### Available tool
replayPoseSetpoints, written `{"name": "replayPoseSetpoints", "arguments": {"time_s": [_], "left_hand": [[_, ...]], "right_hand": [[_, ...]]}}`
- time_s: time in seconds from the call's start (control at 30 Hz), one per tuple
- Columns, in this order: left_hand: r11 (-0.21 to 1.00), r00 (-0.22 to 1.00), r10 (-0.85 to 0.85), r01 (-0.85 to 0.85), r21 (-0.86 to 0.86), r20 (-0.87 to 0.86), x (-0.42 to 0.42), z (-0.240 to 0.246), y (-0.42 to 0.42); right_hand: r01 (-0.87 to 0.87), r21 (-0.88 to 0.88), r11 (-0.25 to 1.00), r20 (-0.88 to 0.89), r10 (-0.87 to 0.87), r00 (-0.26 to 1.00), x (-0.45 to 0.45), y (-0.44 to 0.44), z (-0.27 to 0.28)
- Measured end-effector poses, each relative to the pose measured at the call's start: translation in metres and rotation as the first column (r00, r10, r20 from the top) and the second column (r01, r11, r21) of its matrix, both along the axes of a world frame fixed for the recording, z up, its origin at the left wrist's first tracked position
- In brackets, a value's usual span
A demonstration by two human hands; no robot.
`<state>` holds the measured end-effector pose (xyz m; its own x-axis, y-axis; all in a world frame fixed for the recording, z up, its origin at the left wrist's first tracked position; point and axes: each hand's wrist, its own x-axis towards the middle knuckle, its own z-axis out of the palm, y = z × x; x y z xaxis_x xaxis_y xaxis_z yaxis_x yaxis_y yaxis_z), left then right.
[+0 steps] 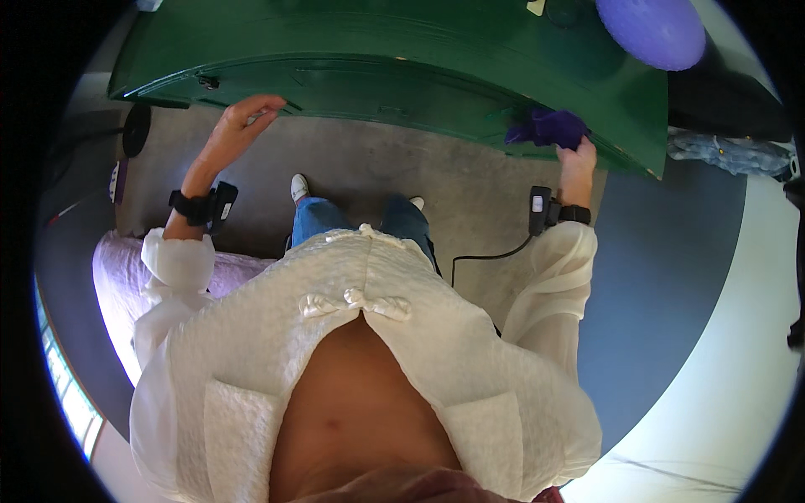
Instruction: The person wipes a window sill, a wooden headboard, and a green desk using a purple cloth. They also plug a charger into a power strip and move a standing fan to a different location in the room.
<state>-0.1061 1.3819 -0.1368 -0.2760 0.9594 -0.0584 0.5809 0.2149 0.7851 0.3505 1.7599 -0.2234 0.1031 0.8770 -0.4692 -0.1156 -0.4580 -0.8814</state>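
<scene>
My right hand (578, 156) grips a dark purple cloth (556, 129) at the front edge of a green wooden cabinet (377, 31), towards its right end. The cloth is bunched and lies against the cabinet's edge; my fingertips are partly hidden by it. My left hand (255, 116) is raised by the cabinet's front on the left, fingers bent with a gap between thumb and fingers, and nothing shows in it. A small dark metal fitting (208, 82) sits on the cabinet front, up and left of that hand. Both wrists wear black straps with small devices.
A light purple ball-like object (657, 31) rests at the right end of the cabinet top, near a small pale piece (536, 7). A lilac cover (119, 270) lies behind on the left. Grey-blue bunched fabric (732, 152) is at the right. A black cable (490, 257) hangs from the right wrist device.
</scene>
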Motion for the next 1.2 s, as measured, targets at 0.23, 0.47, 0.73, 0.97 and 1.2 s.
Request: {"name": "replayPoseSetpoints", "arguments": {"time_s": [0.23, 0.47, 0.73, 0.97, 1.2], "left_hand": [[0.997, 0.996, -0.077, 0.075, -0.023, -0.055, -0.001, 0.016, 0.022], [0.995, 0.982, -0.074, 0.084, 0.048, -0.171, 0.007, 0.048, 0.028], [0.842, 0.951, -0.299, 0.299, 0.448, -0.075, 0.048, 0.095, 0.057], [0.658, 0.914, -0.267, 0.405, 0.635, -0.306, 0.144, 0.145, 0.243], [0.577, 0.842, 0.052, 0.414, 0.704, -0.537, 0.167, 0.195, 0.382]], "right_hand": [[-0.575, 0.105, 0.811, 0.977, 0.023, 0.210, 0.107, 0.051, -0.008], [0.625, 0.344, 0.700, -0.104, -0.633, 0.767, 0.155, 0.034, 0.007], [0.226, 0.548, 0.805, -0.116, -0.195, 0.974, 0.130, -0.137, 0.155], [0.005, 0.631, 0.775, -0.058, 0.041, 0.997, 0.074, -0.093, 0.232], [-0.904, -0.003, 0.428, 0.993, 0.109, 0.049, 0.009, -0.054, 0.180]]}}
